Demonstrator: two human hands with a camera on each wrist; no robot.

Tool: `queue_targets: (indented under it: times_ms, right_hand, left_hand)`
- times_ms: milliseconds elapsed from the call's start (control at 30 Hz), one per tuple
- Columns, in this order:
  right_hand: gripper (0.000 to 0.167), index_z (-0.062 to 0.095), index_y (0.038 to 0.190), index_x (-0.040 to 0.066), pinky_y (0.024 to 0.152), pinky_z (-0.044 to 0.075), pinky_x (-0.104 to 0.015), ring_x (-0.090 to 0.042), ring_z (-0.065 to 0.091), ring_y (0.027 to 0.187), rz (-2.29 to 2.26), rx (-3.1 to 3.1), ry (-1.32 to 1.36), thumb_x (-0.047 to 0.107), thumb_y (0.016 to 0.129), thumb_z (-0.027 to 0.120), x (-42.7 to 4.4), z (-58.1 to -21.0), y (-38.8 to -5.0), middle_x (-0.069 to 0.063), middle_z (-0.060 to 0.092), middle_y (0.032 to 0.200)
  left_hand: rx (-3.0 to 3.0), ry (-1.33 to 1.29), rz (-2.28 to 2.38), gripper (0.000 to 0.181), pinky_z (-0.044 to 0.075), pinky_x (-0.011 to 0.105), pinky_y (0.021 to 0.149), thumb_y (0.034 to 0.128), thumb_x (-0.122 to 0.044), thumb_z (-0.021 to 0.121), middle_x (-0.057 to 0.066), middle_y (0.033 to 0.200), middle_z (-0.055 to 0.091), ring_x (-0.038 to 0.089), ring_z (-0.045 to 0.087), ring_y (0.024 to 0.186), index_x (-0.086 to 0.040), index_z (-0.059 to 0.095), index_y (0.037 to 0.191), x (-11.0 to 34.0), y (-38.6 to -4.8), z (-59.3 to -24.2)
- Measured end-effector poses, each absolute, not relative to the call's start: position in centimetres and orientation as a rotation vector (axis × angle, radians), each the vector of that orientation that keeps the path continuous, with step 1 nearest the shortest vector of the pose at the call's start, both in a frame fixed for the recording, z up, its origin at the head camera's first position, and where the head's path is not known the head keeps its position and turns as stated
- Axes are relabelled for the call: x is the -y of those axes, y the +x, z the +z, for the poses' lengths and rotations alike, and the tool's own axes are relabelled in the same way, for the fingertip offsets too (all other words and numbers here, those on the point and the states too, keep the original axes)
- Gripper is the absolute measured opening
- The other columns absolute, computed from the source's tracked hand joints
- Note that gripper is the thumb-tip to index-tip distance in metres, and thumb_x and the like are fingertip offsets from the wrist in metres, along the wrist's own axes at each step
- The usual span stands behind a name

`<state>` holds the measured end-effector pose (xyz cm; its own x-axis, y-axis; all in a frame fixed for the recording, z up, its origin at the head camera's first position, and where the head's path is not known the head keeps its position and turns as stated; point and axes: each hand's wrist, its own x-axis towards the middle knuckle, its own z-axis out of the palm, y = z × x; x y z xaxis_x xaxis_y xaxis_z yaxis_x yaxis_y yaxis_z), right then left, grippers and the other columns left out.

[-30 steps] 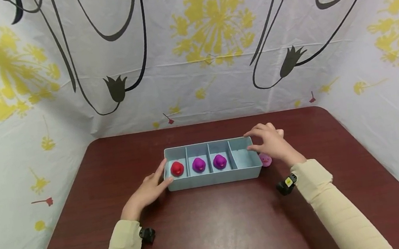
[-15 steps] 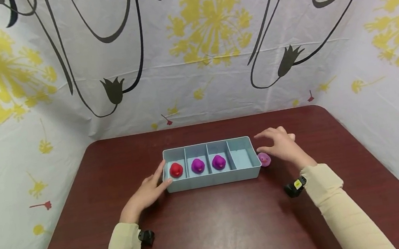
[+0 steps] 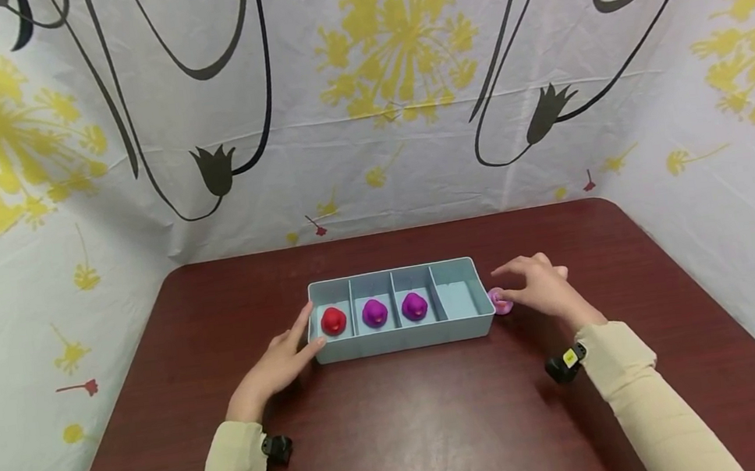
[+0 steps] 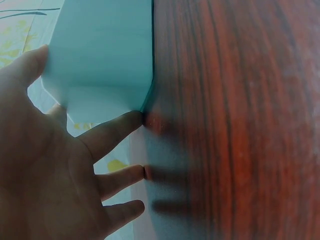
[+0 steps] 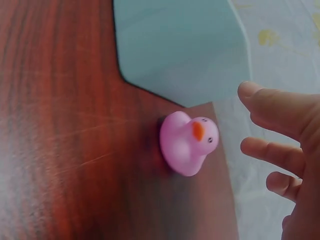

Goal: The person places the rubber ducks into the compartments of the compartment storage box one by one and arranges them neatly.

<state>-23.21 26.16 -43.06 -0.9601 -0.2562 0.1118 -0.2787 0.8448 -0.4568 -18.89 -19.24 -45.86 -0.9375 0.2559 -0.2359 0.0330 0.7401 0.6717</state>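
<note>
A pale blue tray [image 3: 404,340] with a row of compartments lies on the table. From left to right it holds a red rubber duck [image 3: 333,321] and two purple ducks [image 3: 374,313]; the rightmost compartment has no duck. My left hand [image 3: 278,365] touches the tray's left end, its fingers spread and mostly straight. Just outside the right end stands a pink rubber duck [image 5: 180,145], upright on the table. Above it my right hand [image 3: 545,292] hovers with thumb and fingers apart. In the right wrist view a gap shows between the fingertips and that duck.
The brown wooden table [image 3: 401,429] has rounded far corners. Behind it and at both sides hangs a white cloth [image 3: 440,173] with yellow and dark plant prints. Both wrists carry small black cameras [image 3: 278,449].
My right hand has moved from over the tray's right end, rightward and nearer, to above the pink duck. The left hand keeps its place at the tray.
</note>
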Motion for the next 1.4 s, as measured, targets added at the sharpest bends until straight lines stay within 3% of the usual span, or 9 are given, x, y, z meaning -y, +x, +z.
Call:
queue_targets:
  times_ms: [400,867,1400]
  right_hand:
    - [0.042,0.067,0.118,0.011,0.070,0.021,-0.048,-0.034,0.042,0.103,0.752,3.044,0.387,0.029,0.081,0.075,-27.1,-45.0,-23.2,-0.017,0.061,0.120]
    - [0.035,0.072,0.109,0.013,0.071,0.020,-0.046,-0.030,0.042,0.100,0.766,3.047,0.346,0.031,0.079,0.077,-27.0,-45.9,-23.3,-0.015,0.065,0.114]
    - [0.035,0.069,0.109,0.008,0.070,0.022,-0.047,-0.031,0.042,0.097,0.743,3.040,0.347,0.026,0.080,0.076,-26.9,-44.5,-23.8,-0.016,0.068,0.107]
  left_hand:
    - [-2.616,0.220,1.013,0.076,0.026,0.068,0.105,0.0937,-0.058,0.046,0.017,0.155,0.027,0.045,0.021,0.141,-0.039,0.002,0.153,19.2,-18.8,-45.7]
    - [-2.618,0.206,0.993,0.074,0.028,0.070,0.102,0.0955,-0.054,0.046,0.013,0.156,0.026,0.045,0.021,0.140,-0.039,0.002,0.153,19.0,-18.7,-45.6]
    - [-2.625,0.199,0.989,0.075,0.029,0.069,0.102,0.0940,-0.057,0.046,0.014,0.156,0.026,0.045,0.021,0.140,-0.040,0.002,0.153,19.0,-18.7,-45.5]
